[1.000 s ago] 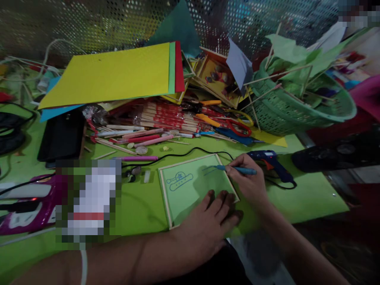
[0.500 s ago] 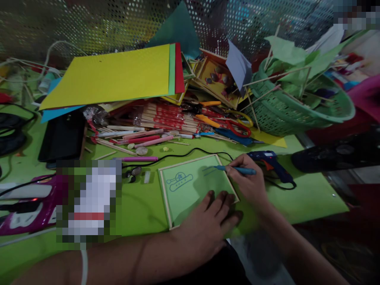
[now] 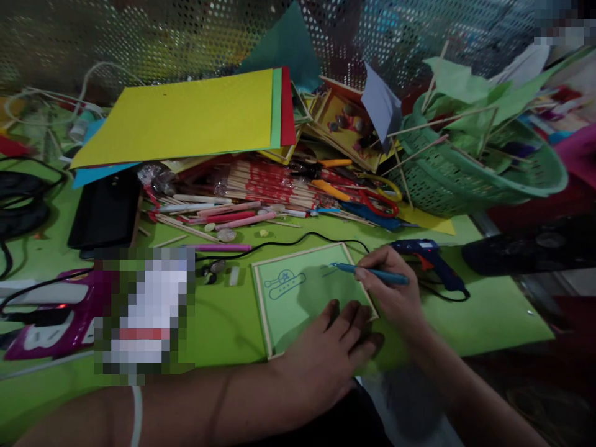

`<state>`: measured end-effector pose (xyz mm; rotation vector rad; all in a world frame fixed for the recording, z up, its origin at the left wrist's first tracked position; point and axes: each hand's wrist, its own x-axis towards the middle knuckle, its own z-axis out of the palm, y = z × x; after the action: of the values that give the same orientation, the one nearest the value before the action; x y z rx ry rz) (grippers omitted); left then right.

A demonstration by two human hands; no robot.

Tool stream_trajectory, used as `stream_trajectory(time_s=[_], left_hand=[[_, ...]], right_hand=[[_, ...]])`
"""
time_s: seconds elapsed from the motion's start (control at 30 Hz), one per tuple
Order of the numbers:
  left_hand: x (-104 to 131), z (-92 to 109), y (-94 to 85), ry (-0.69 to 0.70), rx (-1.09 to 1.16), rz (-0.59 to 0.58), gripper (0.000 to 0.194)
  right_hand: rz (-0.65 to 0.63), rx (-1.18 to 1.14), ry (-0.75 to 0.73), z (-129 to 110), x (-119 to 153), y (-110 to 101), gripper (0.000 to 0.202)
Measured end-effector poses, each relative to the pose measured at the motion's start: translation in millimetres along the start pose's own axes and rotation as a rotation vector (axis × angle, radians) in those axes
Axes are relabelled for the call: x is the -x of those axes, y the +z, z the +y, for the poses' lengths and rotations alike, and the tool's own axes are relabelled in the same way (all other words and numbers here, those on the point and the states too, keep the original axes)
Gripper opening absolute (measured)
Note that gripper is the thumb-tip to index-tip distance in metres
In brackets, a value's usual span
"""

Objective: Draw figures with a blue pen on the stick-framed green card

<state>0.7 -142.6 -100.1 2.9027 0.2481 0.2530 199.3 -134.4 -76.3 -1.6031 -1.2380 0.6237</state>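
A light green sheet (image 3: 288, 316) framed with thin wooden sticks lies on the green table. Blue line drawings (image 3: 285, 284) show on its left part, and short blue lines are near its upper right. Closed round a blue pen (image 3: 384, 275), my right hand (image 3: 393, 285) is at the frame's right edge, with the pen tip over the sheet. My left hand (image 3: 328, 351) rests flat on the lower right of the sheet and frame, fingers spread, holding nothing. It hides that part of the frame.
A blue glue gun (image 3: 435, 264) lies right of the frame. Behind are yellow sheets (image 3: 186, 118), bundled sticks (image 3: 265, 186), scissors (image 3: 379, 203) and a green basket (image 3: 484, 174). A black cable (image 3: 321, 234) crosses behind the frame; a black phone (image 3: 106, 211) lies left.
The view has shifted slightly, so most things appear a little further right. The pen has tilted lower and its tip has moved slightly left relative to the sheet. My left hand stays on the sheet.
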Motion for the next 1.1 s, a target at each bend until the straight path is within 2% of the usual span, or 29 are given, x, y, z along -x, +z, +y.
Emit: stream_trajectory(time_s=[0.27, 0.47, 0.67, 1.1], left_hand=[[0.1, -1.2, -1.7, 0.008, -0.031, 0.015, 0.069], [-0.3, 0.9, 3.0, -0.010, -0.050, 0.024, 0.069], [-1.0, 0.4, 0.4, 0.000, -0.048, 0.018, 0.068], [0.5, -1.2, -3.6, 0.000, -0.038, 0.011, 0.069]], right_hand=[[-0.134, -0.028, -0.005, 3.0, 0.3, 4.4, 0.014], [-0.150, -0.023, -0.019, 0.5, -1.4, 6.4, 0.012], [-0.182, -0.029, 0.002, -5.6, -1.9, 10.1, 0.014], [-0.160, -0.004, -0.041, -1.9, -0.7, 8.4, 0.012]])
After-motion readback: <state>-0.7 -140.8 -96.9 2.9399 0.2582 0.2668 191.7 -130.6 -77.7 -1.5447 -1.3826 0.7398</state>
